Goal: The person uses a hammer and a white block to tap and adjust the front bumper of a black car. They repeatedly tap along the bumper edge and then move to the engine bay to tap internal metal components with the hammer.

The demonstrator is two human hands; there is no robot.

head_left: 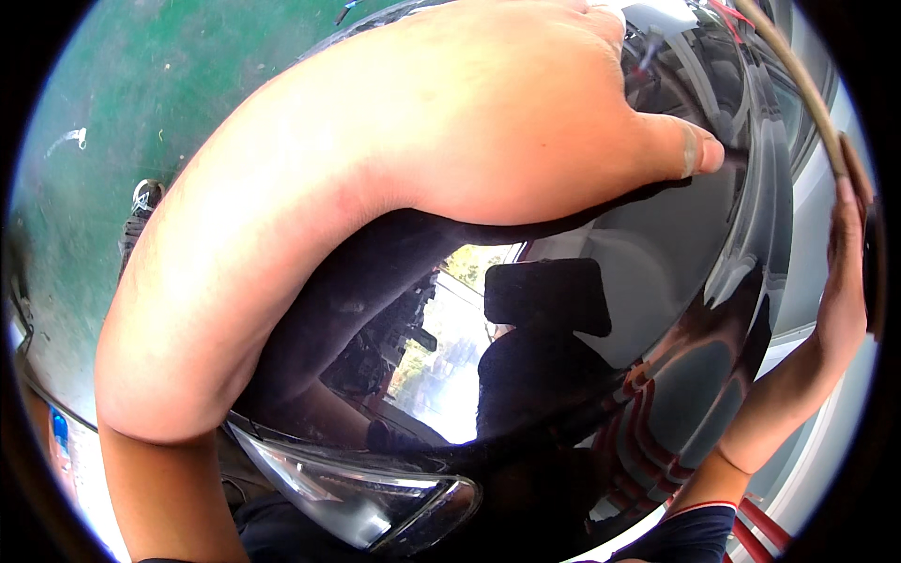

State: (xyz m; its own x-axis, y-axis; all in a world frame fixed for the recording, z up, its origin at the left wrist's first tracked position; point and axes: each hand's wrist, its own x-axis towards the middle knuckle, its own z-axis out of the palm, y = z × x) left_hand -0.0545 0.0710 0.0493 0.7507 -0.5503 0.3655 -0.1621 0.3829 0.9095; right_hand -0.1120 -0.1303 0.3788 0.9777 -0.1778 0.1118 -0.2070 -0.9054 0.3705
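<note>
A glossy black car panel (657, 253) with mirror-like reflections fills the middle of the head view. Over it reaches my left hand (526, 122), its thumb stretched out and a strip of tape round the thumb near the nail. The other fingers are mostly cut off at the upper edge, and nothing shows in the visible part of this hand. At the far right my right hand (845, 253) is closed round the lower end of a thin tan rod (793, 70). A dark thing (875, 267) lies against that hand at the rim; its kind is unclear.
A clear headlight (366, 497) sits at the panel's near edge. Green floor (103, 94) stretches to the left, with a scrap of white litter (81, 139) and a dark shoe (143, 206) beside my forearm. Red and white stripes (760, 530) show at lower right.
</note>
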